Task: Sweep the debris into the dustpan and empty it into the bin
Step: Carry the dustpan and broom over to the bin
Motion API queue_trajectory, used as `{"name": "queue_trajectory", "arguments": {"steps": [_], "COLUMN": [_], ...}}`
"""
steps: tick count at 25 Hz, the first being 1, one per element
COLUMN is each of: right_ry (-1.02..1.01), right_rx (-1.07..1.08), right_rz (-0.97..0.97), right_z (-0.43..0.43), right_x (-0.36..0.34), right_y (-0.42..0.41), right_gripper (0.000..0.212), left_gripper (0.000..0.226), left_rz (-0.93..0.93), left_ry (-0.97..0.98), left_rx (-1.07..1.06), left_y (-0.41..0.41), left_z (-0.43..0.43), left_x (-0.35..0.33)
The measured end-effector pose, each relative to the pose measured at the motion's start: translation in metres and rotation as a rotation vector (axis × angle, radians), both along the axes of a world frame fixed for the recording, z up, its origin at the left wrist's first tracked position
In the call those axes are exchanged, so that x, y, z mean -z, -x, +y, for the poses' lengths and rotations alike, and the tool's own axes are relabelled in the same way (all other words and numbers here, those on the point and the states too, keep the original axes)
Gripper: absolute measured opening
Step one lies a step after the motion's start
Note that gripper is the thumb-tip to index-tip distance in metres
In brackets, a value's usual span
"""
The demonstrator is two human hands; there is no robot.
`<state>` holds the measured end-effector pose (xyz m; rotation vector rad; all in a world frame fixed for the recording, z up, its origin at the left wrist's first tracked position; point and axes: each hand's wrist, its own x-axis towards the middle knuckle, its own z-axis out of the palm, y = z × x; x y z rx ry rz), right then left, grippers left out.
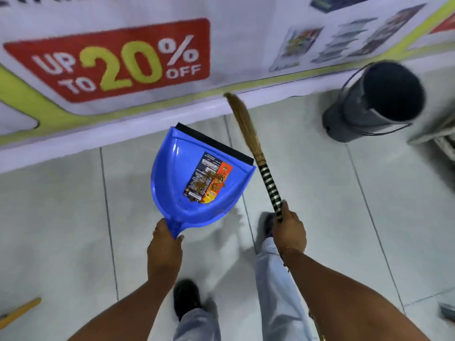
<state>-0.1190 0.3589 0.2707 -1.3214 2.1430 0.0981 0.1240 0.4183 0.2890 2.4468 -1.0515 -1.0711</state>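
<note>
- The left hand grips the blue dustpan level, keeping the debris inside.
- The right hand clasps the broom, raised clear.
- The bin waits ahead (far right, on the floor).

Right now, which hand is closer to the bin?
Right. The right hand, gripping the broom, is below-left of the bin; the left hand, holding the dustpan, is farther left.

"UP TO 20% OFF" on banner
</note>
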Motion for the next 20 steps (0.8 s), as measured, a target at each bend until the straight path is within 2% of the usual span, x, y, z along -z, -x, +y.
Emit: {"name": "queue_trajectory", "arguments": {"steps": [4, 11, 14, 20], "right_ry": [-0.061, -0.162, -0.232, -0.326], "right_rx": [0.065, 0.115, 0.142, 0.171], "right_rz": [-0.014, 0.010, -0.011, -0.046], "right_z": [-0.050, -0.147, -0.187, -0.266], "right_x": [-0.028, -0.047, -0.040, -0.021], "right_y": [0.080, 0.234, 0.277, 0.311], "right_gripper": [0.056, 0.050, 0.046, 0.039], "left_gripper": [0.043, 0.042, 0.042, 0.043], "left_rz": [-0.020, 0.075, 0.033, -0.044], "left_ry": [0.016, 0.003, -0.013, -0.073], "left_rx": [0.088, 0.133, 0.246, 0.476], "left_y": [0.087, 0.279, 0.318, 0.345], "left_z": [-0.078, -0.197, -0.249, -0.358], "left_x": [-0.030, -0.036, -0.032, -0.026]}}
